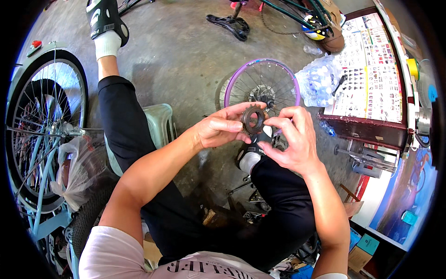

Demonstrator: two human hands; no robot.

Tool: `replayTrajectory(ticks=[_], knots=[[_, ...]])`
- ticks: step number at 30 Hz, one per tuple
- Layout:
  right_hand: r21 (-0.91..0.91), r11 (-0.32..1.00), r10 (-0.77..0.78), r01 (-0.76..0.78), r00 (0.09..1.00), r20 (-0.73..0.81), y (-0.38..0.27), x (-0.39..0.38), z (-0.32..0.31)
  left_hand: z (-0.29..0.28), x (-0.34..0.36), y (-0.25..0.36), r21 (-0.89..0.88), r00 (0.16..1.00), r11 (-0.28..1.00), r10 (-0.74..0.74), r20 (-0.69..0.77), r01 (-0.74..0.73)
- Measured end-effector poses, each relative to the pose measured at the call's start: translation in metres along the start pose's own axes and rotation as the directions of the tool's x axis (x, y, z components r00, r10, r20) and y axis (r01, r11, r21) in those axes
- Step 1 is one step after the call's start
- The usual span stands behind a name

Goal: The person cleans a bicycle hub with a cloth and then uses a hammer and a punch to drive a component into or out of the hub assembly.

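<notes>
A dark brown metal toothed ring [246,119] is held up between a person's two bare hands, above the greyish concrete floor [181,60] and in front of a purple-rimmed bicycle wheel [228,88]. The left hand [218,125] grasps the toothed ring by its outer edge, thumb on the near side. The right hand [297,139] is curled, its index fingertip at the ring's right edge and its thumb spread lower down; whether those fingers grip or only touch, I cannot tell. Handling it well probably calls for a steady left hold, light contact from the right, and care with the teeth, which could catch skin. Turning it slowly, with the central opening unobstructed, would likely help inspection. Among the containers, a clear, crumpled plastic bag [81,172] hangs beside the pale blue bicycle frame [44,162] at left, with something brownish inside, too blurred to identify. At upper right, a clear plastic-wrapped pack [316,79] of transparent bottles sits against the dark red surface [367,130]. At lower right is a teal and brown cardboard box [367,244]; its contents are hidden.
</notes>
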State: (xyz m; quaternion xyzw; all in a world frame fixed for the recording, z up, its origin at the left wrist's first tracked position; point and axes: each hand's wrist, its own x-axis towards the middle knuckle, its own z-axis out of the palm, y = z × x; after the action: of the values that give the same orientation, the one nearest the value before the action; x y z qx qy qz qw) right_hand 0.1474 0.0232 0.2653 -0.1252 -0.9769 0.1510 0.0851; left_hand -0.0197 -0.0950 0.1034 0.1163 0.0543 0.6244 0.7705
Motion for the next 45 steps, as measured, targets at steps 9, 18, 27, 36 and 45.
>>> replayTrajectory(ticks=[9, 18, 27, 36, 45], knots=[[0.005, 1.000, -0.010, 0.009, 0.995, 0.102, 0.001, 0.000, 0.004, -0.003, 0.006, -0.008, -0.007, 0.999, 0.999, -0.038, 0.012, 0.038], [0.050, 0.999, -0.013, 0.008, 0.994, 0.110, 0.002, -0.002, 0.008, -0.001, 0.007, -0.012, 0.024, 0.997, 0.997, -0.071, 0.007, 0.070], [0.048, 0.999, 0.013, -0.019, 0.993, 0.121, 0.004, -0.003, 0.010, -0.006, 0.010, -0.017, 0.024, 0.999, 0.999, -0.036, 0.018, 0.036], [0.067, 0.992, 0.101, -0.110, 0.986, 0.131, 0.010, -0.008, 0.019, 0.001, 0.010, -0.027, -0.028, 0.997, 0.999, -0.037, -0.067, 0.036], [0.075, 0.977, 0.195, -0.198, 0.980, 0.040, 0.013, -0.009, 0.023, 0.018, 0.008, -0.039, -0.016, 0.989, 0.999, -0.053, -0.140, 0.052]])
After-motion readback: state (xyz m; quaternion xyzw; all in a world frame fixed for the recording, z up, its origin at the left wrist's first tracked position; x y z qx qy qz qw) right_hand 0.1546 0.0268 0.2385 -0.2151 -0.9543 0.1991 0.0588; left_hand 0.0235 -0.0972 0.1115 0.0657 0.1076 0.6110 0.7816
